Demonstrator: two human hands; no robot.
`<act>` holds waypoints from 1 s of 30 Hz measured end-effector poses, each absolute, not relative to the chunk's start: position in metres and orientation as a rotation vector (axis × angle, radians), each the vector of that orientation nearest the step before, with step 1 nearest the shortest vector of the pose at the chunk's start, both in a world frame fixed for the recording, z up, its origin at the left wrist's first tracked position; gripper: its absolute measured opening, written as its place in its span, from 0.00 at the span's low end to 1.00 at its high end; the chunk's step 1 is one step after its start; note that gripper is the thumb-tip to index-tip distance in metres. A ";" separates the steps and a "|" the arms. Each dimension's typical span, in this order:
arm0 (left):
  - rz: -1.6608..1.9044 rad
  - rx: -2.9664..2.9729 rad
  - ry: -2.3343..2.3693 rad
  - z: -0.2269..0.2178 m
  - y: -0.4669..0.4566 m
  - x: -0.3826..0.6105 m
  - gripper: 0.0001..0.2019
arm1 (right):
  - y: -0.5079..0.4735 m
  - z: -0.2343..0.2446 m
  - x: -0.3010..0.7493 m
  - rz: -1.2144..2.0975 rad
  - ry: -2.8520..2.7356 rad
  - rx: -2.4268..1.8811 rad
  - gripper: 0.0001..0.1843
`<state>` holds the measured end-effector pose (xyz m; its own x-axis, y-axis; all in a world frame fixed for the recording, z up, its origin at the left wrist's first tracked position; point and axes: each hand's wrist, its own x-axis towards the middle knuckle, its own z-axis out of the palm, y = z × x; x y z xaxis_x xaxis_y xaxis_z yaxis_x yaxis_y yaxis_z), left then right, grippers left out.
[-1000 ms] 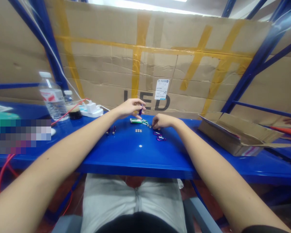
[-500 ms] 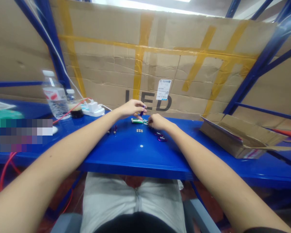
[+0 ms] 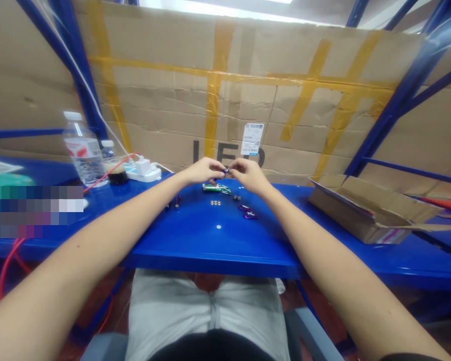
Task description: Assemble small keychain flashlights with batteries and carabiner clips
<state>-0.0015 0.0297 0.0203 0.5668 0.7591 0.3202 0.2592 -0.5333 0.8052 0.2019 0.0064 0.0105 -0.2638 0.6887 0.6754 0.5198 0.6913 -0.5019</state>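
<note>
My left hand (image 3: 203,170) and my right hand (image 3: 248,174) meet above the far part of the blue table (image 3: 218,245), both pinched on a small purple tube-like part (image 3: 225,171) held between them. Just below the hands lies a green cylinder (image 3: 211,187) with a clip at its end. Small silver discs (image 3: 215,202) sit in a short row in front of it. Two purple carabiner clips (image 3: 249,212) lie to the right. Two dark small tubes (image 3: 174,202) lie to the left.
A water bottle (image 3: 83,149), a dark cup (image 3: 116,170) and a white power strip with a charger (image 3: 145,170) stand at the back left. An open cardboard box (image 3: 364,208) lies at the right. Taped cardboard walls off the back.
My right hand has lifted off the table near the clips and moved up-left to join my left hand on the purple part. My left hand has stayed in place.
</note>
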 end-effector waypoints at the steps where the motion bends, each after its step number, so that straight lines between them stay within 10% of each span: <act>1: 0.869 2.109 0.827 0.020 0.030 -0.002 0.14 | 0.006 0.010 0.201 0.197 -1.948 -0.938 0.05; 30: 1.245 2.737 0.883 0.023 0.004 0.015 0.04 | -0.006 0.020 0.208 1.000 -1.676 -0.892 0.06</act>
